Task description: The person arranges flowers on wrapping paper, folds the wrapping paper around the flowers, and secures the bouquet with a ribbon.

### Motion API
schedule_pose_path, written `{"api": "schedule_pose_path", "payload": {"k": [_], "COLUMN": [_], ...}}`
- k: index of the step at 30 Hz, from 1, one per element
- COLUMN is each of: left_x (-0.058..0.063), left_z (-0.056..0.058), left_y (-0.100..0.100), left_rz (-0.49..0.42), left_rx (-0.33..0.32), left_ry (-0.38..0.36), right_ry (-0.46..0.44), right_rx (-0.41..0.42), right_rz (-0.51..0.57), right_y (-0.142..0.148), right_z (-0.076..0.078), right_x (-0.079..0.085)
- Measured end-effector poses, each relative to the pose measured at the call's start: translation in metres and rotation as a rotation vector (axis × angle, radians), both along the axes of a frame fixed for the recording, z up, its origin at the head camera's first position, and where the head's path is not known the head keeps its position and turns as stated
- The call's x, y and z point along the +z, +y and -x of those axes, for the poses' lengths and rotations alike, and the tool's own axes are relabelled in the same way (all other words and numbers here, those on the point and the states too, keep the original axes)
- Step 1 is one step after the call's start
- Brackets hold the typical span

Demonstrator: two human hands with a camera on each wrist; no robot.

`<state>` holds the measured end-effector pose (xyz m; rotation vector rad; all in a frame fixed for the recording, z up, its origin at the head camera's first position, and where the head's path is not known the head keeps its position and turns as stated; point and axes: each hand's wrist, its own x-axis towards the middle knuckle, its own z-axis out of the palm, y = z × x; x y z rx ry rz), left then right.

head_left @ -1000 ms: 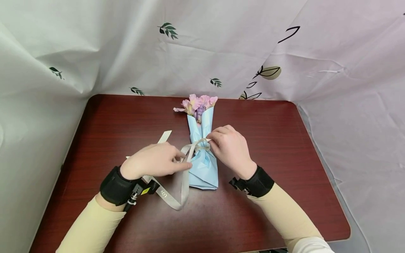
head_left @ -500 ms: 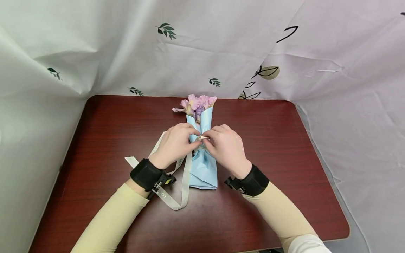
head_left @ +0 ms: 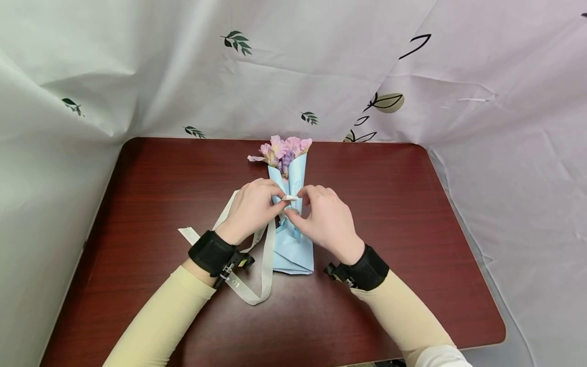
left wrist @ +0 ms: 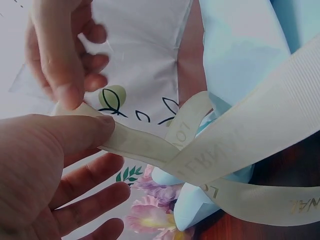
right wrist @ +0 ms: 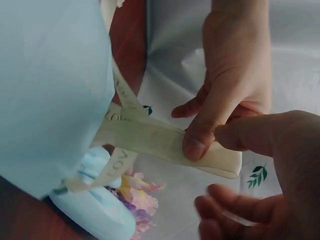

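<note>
A bouquet of pink and purple flowers (head_left: 285, 149), wrapped in light blue paper (head_left: 293, 252), lies on the table with its blooms to the back. Around its middle goes a cream ribbon (head_left: 267, 260) with printed letters. Above the wrap my left hand (head_left: 252, 206) pinches a stretch of ribbon (right wrist: 155, 142) between thumb and fingers; its other fingers spread loosely in the left wrist view. That stretch ends in what looks like a fold. My right hand (head_left: 326, 219) is close beside the fold, thumb and fingers apart, gripping nothing. Whether its thumb touches the ribbon I cannot tell.
Long ribbon tails trail left of the bouquet, partly under the left forearm, one end (head_left: 188, 234) lying on the dark red table (head_left: 390, 204). A white curtain (head_left: 275, 86) with leaf prints hangs behind and at both sides.
My left hand has come from the left of the bouquet to its middle and taken hold of the ribbon. My right hand, which pinched the ribbon before, has opened its fingers.
</note>
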<state>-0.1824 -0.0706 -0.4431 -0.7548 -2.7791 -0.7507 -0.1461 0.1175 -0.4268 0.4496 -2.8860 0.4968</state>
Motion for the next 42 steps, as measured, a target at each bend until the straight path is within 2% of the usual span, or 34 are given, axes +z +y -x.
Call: {"api": "schedule_pose_path", "payload": {"k": [3,6,9,14,18,22,27,33,36,42], "left_x": [0.000,-0.001,-0.001,-0.002,-0.003,-0.002,-0.002,-0.002,-0.002,-0.004], "left_z": [0.000,0.000,0.000,0.000,0.001,0.001,0.001,0.002,0.002,0.001], "left_y": [0.000,0.001,0.001,0.001,0.000,0.000,0.001,0.000,0.000,-0.001], "left_rz": [-0.015,-0.036,-0.051,-0.067,-0.077,-0.093,-0.092,-0.090,-0.083,-0.109], "left_rx": [0.008,0.018,0.023,0.030,0.039,0.045,0.050,0.042,0.047,0.056], "left_ry": [-0.001,0.002,0.008,0.013,0.002,-0.018,-0.024,-0.033,-0.033,-0.028], "right_ry": [-0.107,-0.145,-0.130,-0.060,-0.029,-0.069,-0.220,-0.442,-0.537,-0.869], "right_rx": [0.013,0.081,0.123,0.111,0.117,0.133,0.136,0.182,0.191,0.212], "right_rz": [-0.001,-0.028,-0.043,-0.024,0.013,0.084,0.222,0.466,0.537,0.754], "right_y": [-0.004,-0.012,-0.021,-0.031,-0.035,-0.035,-0.033,-0.029,-0.025,-0.008], "right_z": [-0.007,-0.014,-0.020,-0.024,-0.024,-0.024,-0.025,-0.023,-0.020,-0.007], "right_x": [-0.011,-0.025,-0.036,-0.048,-0.050,-0.049,-0.045,-0.037,-0.033,-0.029]}}
